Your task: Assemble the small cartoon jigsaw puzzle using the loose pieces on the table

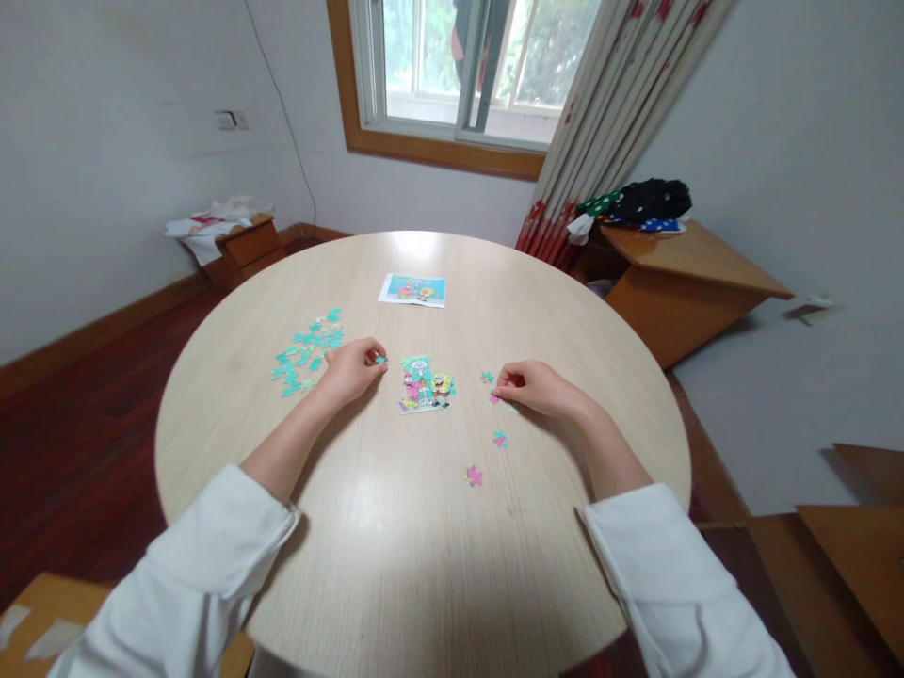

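My left hand (pixel 357 366) pinches a teal jigsaw piece (pixel 381 360) just left of the partly joined puzzle (pixel 425 386), which shows cartoon figures in pink, teal and yellow. On the other side, my right hand (pixel 531 386) has its fingertips closed on a pink jigsaw piece (pixel 495 397) at the tabletop. A small teal and yellow piece (pixel 487 377) lies beside those fingers. Nearer to me are a pink and teal piece (pixel 500 439) and a pink and yellow piece (pixel 474 476). Left of my left hand spreads a pile of mostly teal pieces (pixel 307 353).
A printed reference picture (pixel 413 290) lies toward the far side of the round wooden table (pixel 424 574). Beyond the table stand a small wooden cabinet (pixel 250 247) with cloths on it at left, and a wooden desk (pixel 696 278) with clothes at right. A curtain (pixel 593 122) hangs beside the window.
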Action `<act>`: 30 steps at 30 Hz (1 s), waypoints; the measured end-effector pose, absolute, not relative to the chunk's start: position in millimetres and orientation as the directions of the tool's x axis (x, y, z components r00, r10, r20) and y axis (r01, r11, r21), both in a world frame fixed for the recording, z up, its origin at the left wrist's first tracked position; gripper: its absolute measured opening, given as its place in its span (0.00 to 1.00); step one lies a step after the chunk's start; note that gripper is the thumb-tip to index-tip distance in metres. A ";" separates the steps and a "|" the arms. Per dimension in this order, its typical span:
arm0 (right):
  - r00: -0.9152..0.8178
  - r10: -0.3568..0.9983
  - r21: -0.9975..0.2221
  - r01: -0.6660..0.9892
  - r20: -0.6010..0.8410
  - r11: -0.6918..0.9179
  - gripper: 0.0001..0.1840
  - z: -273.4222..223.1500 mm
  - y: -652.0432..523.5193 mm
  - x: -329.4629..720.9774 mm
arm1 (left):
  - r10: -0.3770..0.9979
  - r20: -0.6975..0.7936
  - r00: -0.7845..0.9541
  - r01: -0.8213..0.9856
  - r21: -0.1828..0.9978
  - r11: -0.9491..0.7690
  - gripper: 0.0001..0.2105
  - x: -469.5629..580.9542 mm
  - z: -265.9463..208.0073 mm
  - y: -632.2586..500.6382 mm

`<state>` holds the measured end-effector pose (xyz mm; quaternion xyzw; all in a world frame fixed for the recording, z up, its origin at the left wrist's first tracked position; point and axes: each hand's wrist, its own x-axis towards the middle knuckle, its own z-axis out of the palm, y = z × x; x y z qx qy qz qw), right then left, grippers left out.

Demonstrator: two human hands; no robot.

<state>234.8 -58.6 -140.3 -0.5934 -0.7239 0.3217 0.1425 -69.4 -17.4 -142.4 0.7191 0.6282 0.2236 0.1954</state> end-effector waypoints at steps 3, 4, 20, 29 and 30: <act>-0.251 0.955 -0.619 0.779 -0.161 0.100 0.13 -139.1 -59.2 233.0 | 0.993 0.072 0.097 0.800 0.588 -0.121 0.05 -70.0 -143.5 -16.5; -0.247 0.957 -0.613 0.783 -0.152 0.105 0.14 -137.9 -59.6 231.9 | 0.992 0.073 0.098 0.795 0.595 -0.122 0.06 -70.2 -144.0 -16.1; -0.179 0.981 -0.630 0.771 -0.077 0.091 0.09 -126.0 -65.9 221.8 | 0.980 0.167 0.105 0.712 0.676 -0.191 0.08 -73.9 -155.3 -11.6; -0.168 0.983 -0.647 0.758 -0.071 0.083 0.06 -125.0 -66.1 218.2 | 0.981 0.164 0.104 0.523 0.830 -0.194 0.09 -73.3 -152.4 -9.2; -0.167 0.983 -0.647 0.758 -0.073 0.080 0.06 -124.7 -66.1 217.7 | 0.983 0.145 0.111 0.485 0.856 -0.181 0.09 -73.3 -151.8 -9.3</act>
